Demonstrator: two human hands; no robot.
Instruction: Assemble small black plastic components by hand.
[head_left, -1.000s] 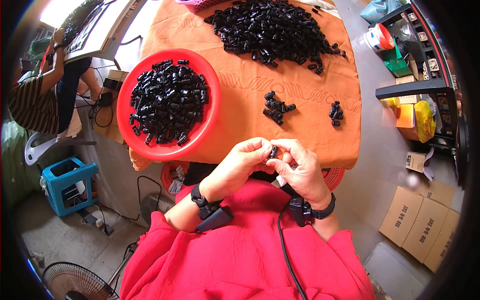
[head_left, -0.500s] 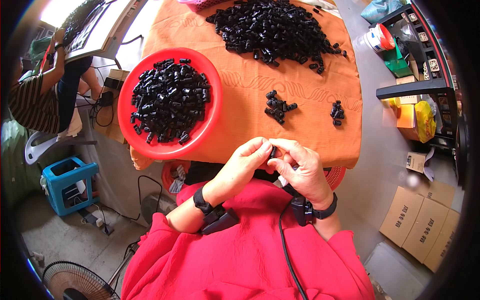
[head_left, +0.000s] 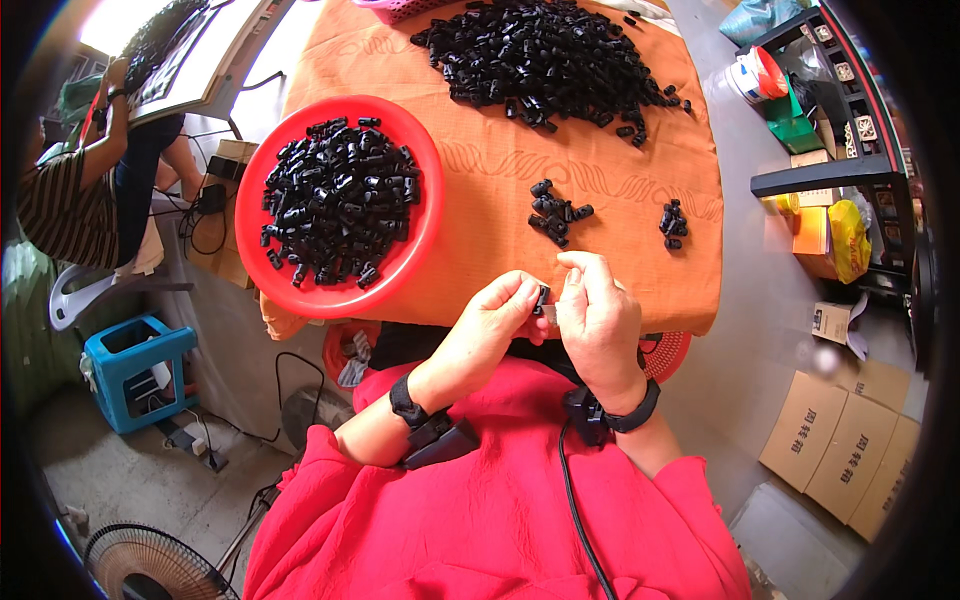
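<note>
My left hand pinches a small black plastic fitting between thumb and fingers above the table's near edge. Just to its right is my right hand, apart from the fitting. Its thumb and fingertips are drawn together, and whatever they may hold is hidden. Beyond the hands lie a small cluster of black fittings and a smaller one to the right. A red round basin at the left holds a heap of similar fittings. A large pile of black pieces covers the far side.
An orange cloth covers the table. Under its near edge show red baskets. On the left stand a blue stool, a fan and another person. Shelving and cardboard boxes line the right.
My right hand has moved off the fitting to the right and turned, its fingers now pointing up. My left hand stays nearly in place with the fitting.
</note>
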